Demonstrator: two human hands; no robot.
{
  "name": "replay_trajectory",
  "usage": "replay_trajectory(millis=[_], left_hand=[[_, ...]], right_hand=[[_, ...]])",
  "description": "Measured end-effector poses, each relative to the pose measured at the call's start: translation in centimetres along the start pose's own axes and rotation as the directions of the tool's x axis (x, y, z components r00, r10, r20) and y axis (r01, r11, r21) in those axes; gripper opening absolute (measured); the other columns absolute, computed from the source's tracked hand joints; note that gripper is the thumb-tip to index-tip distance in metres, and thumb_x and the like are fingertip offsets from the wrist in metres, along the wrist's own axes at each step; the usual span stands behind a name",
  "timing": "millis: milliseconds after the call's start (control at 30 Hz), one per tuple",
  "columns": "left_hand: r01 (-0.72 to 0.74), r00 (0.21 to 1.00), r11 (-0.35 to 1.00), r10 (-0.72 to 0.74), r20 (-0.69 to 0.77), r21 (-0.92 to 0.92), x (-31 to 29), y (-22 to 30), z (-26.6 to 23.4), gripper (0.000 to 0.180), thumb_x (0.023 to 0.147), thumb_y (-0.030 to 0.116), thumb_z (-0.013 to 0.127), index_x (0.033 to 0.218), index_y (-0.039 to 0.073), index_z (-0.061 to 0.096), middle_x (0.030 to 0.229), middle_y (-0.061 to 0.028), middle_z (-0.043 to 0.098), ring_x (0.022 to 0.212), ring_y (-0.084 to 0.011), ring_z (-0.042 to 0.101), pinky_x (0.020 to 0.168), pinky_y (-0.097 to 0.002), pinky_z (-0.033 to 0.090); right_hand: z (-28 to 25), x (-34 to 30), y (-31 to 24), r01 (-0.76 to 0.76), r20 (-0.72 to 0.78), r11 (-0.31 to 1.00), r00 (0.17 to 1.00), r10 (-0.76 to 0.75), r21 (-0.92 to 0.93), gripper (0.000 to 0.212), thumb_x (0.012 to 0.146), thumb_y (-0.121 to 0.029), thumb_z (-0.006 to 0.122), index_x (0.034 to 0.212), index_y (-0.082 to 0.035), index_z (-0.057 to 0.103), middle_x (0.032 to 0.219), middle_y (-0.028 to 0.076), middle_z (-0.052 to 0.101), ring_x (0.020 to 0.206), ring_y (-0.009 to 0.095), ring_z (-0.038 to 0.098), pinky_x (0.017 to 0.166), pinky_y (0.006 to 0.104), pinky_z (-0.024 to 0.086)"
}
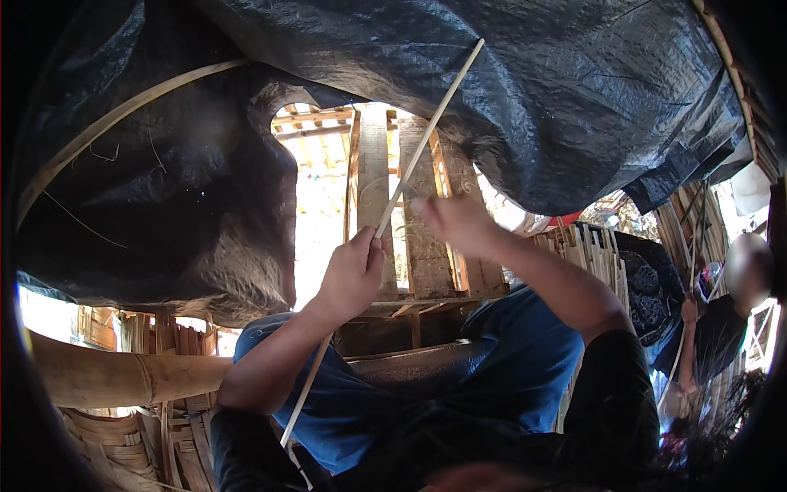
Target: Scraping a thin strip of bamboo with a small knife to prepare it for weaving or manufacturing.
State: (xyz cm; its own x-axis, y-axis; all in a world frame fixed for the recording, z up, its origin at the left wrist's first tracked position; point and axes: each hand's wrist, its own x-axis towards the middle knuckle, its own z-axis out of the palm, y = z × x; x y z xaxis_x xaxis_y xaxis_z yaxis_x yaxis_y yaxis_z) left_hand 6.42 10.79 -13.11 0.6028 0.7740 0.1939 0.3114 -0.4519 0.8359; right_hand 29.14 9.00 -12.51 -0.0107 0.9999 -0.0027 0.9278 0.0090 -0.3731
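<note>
A long, thin, pale strip, apparently of bamboo (443,102), runs slantwise from the upper middle down past my lap. My left hand (352,275) is closed round it near its middle, with the thumb along the strip. Below that hand the strip passes beside my left forearm to its lower end near my left leg. My right hand (461,225) is raised just right of the strip, its fingers curled in and blurred by motion. What those fingers hold, if anything, is not visible, and I cannot tell whether they touch the strip.
Dark plastic sheeting (566,90) hangs ahead and at left. Beyond my knees stands a wooden plank frame (416,262). A thick bamboo pole (123,373) lies at left above woven bamboo (106,439). At far right another person (705,328) holds a thin strip.
</note>
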Motion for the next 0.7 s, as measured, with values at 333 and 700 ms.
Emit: replay_trajectory(millis=[333,700], left_hand=[[-0.020,1.000,0.997,0.020,0.001,0.074,-0.2,0.1,-0.1,0.013,0.095,0.007,0.043,0.093,-0.002,0.052,0.067,-0.0205,0.056,0.058,-0.0347,0.056,0.056,-0.0430,0.043],[-0.024,1.000,0.990,0.025,-0.005,0.137,0.4,-0.5,0.0,0.012,0.094,0.006,0.043,0.094,-0.002,0.052,0.071,-0.0239,0.059,0.066,-0.0407,0.060,0.061,-0.0446,0.045]], right_hand=[[-1.6,0.1,-1.5,0.015,0.214,0.999,0.976,-0.024,0.044,0.056,0.103,-0.043,0.031,0.076,0.000,0.056,0.059,0.020,0.056,0.058,0.035,0.061,0.064,0.0463,0.049],[-0.9,-1.2,-3.3,0.158,0.039,0.966,0.987,-0.153,-0.206,0.037,0.098,-0.039,0.046,0.092,-0.006,0.059,0.071,0.017,0.064,0.069,0.035,0.065,0.061,0.0450,0.052]])
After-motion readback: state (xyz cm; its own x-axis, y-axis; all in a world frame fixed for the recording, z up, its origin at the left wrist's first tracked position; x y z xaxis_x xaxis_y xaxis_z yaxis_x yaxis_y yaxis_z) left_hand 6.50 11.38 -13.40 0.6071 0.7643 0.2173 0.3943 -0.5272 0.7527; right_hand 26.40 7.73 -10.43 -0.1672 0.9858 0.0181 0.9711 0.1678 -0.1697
